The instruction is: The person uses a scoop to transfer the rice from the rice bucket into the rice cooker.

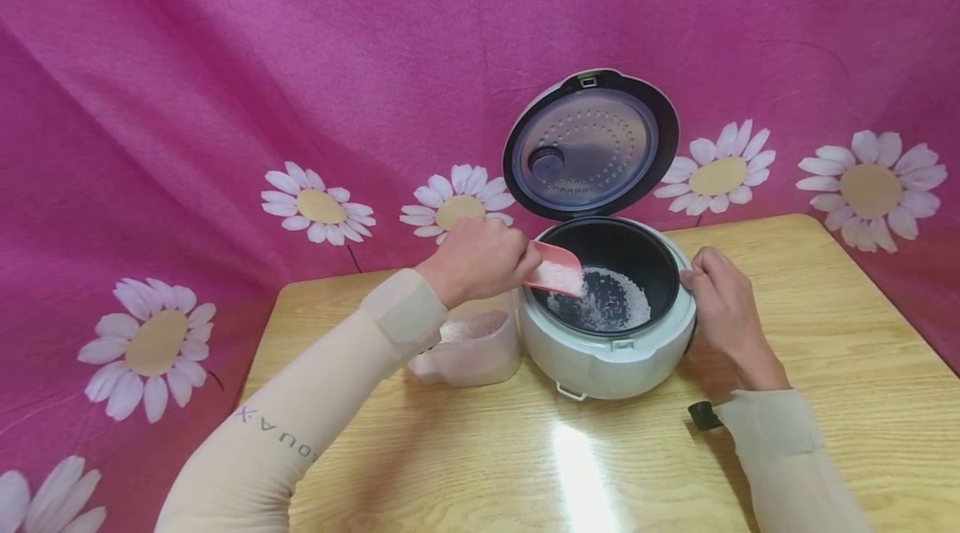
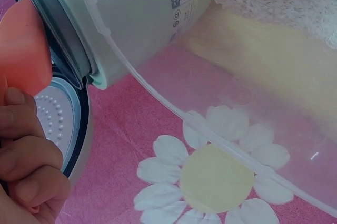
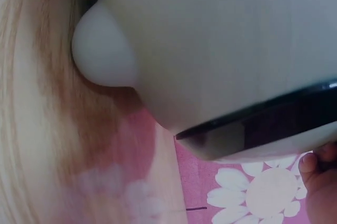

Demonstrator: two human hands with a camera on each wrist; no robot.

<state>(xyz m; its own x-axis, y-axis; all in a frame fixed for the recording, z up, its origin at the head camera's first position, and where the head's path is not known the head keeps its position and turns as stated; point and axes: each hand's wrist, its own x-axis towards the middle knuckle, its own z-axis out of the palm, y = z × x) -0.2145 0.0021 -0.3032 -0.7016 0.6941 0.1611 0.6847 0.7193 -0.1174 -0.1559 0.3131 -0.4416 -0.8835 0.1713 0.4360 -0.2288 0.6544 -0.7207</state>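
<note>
A pinkish-red scoop (image 1: 558, 256) carrying white rice is gripped by my left hand (image 1: 480, 258), its lip tilted over the pot's left rim. Below, a ring of rice (image 1: 636, 300) lies on the bottom of the black inner pot (image 1: 648, 254). The pale green rice cooker (image 1: 600, 371) stands with its lid (image 1: 626, 125) raised. On its right side my right hand (image 1: 723, 304) holds the cooker near the upper rim, thumb at the edge. Under my left wrist is a translucent container (image 1: 483, 362) of rice, close against the cooker. In the left wrist view my fingers (image 2: 31, 155) curl round the scoop's handle.
Everything stands on a light wooden table (image 1: 480, 466). Behind it hangs a magenta cloth (image 1: 337, 58) printed with white daisies. A small black piece (image 1: 703, 416) sticks out by my right wrist.
</note>
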